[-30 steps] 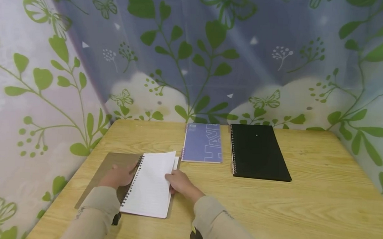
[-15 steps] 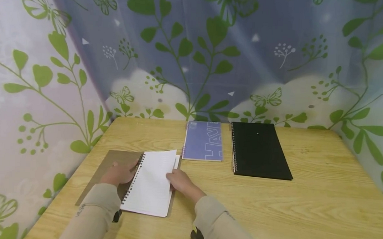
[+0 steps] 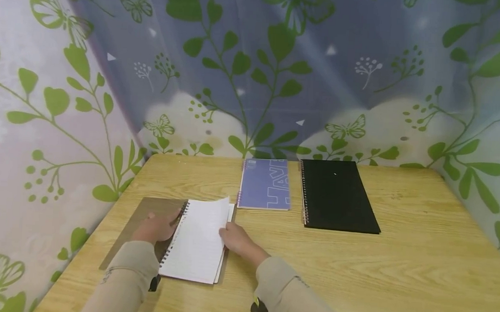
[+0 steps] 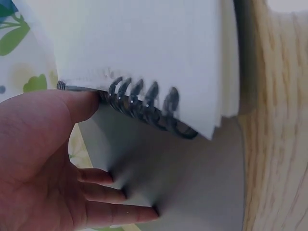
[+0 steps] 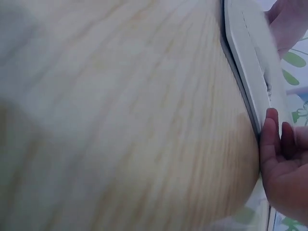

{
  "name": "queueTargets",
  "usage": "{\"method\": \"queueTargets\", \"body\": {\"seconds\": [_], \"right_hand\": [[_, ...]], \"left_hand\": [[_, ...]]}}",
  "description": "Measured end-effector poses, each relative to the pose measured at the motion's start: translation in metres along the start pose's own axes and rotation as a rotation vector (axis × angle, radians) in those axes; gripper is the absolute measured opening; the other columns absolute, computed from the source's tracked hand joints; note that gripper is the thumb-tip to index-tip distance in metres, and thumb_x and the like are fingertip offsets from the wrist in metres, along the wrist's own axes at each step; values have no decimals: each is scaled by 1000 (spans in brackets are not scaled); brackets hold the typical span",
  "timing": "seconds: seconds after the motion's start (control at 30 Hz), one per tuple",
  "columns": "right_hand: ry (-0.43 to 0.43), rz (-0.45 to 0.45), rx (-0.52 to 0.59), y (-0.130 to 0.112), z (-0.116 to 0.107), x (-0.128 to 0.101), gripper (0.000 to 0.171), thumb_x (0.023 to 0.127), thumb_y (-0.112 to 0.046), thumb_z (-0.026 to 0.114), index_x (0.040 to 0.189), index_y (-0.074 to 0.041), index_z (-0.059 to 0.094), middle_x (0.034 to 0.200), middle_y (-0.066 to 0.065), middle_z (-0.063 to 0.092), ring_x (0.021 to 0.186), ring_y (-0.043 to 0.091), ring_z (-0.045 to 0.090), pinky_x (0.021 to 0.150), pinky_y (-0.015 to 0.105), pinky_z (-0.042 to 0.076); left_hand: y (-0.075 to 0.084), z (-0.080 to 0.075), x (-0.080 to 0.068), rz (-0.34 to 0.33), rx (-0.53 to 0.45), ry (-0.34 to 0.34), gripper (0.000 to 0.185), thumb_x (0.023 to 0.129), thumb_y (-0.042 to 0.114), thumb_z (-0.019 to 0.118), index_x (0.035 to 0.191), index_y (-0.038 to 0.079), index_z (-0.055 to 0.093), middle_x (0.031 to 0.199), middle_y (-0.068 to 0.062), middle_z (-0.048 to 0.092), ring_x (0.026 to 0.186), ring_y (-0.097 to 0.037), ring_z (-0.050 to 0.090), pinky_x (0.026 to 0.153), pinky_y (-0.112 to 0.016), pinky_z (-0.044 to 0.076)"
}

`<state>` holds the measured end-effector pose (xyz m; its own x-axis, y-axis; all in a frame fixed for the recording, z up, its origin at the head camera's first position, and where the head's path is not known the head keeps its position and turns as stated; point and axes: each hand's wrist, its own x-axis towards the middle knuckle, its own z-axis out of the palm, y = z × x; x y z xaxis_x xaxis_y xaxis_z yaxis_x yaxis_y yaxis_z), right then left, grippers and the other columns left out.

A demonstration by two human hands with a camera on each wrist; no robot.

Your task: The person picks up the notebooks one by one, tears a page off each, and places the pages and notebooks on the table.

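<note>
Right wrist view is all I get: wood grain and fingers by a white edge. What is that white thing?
Observer: An open spiral notebook; the right hand touches the right edge of its pages.
Operator: And the other hand?
Observer: The left hand lies flat on the folded-out brown cover, thumb beside the coil.
Operator: Anything else on the table?
Observer: A blue notebook and a black notebook, both closed, side by side at the far edge.
</note>
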<state>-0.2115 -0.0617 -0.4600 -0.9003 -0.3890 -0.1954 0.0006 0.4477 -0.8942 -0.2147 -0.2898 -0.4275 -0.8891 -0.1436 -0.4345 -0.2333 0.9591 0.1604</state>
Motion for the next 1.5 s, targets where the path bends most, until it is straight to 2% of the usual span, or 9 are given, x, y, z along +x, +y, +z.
{"method": "queueTargets", "body": {"seconds": [0.2, 0.43, 0.63, 0.87, 1.13, 1.5], "right_hand": [[-15, -21, 23, 0, 1, -5, 29, 96, -22, 41, 68, -13, 38, 65, 0, 41, 56, 14, 36, 50, 25, 33], [-13, -21, 28, 0, 1, -8, 28, 95, -24, 41, 69, -13, 41, 65, 0, 40, 58, 14, 36, 51, 26, 33], [-27, -16, 54, 3, -2, -12, 27, 95, -25, 43, 71, -12, 43, 68, 1, 40, 61, 15, 37, 53, 26, 33], [-53, -24, 60, 7, -3, -15, 29, 95, -26, 43, 69, -12, 41, 67, 0, 40, 59, 14, 36, 52, 26, 32], [-83, -41, 86, 11, -11, -15, 29, 96, -25, 41, 70, -12, 44, 62, -2, 40, 57, 13, 36, 54, 25, 34], [-106, -54, 140, 16, -15, -15, 30, 96, -22, 42, 68, -12, 42, 62, -2, 38, 58, 13, 34, 55, 25, 33]], "left_hand": [[-5, -2, -3, -35, -31, -7, 52, 99, 31, 27, 148, 23, 15, 139, -47, -5, 124, -65, 14, 95, -71, 24], [-5, -4, -7, -1, 7, 1, 52, 100, 35, 24, 148, 19, 14, 139, -46, -1, 124, -65, 13, 96, -71, 24], [-7, -2, -6, -13, -16, -6, 52, 99, 30, 28, 148, 20, 14, 139, -46, -4, 123, -66, 15, 95, -71, 24], [-8, 2, -7, -19, -23, -22, 53, 99, 29, 30, 148, 20, 13, 140, -44, -4, 126, -64, 6, 97, -71, 20], [-4, 4, -3, -15, -1, 3, 53, 99, 34, 30, 148, 23, 15, 139, -46, -3, 123, -66, 14, 93, -73, 25], [-1, 5, -1, -25, 2, -6, 52, 99, 33, 30, 148, 24, 15, 138, -47, -5, 120, -67, 19, 92, -72, 28]]}}
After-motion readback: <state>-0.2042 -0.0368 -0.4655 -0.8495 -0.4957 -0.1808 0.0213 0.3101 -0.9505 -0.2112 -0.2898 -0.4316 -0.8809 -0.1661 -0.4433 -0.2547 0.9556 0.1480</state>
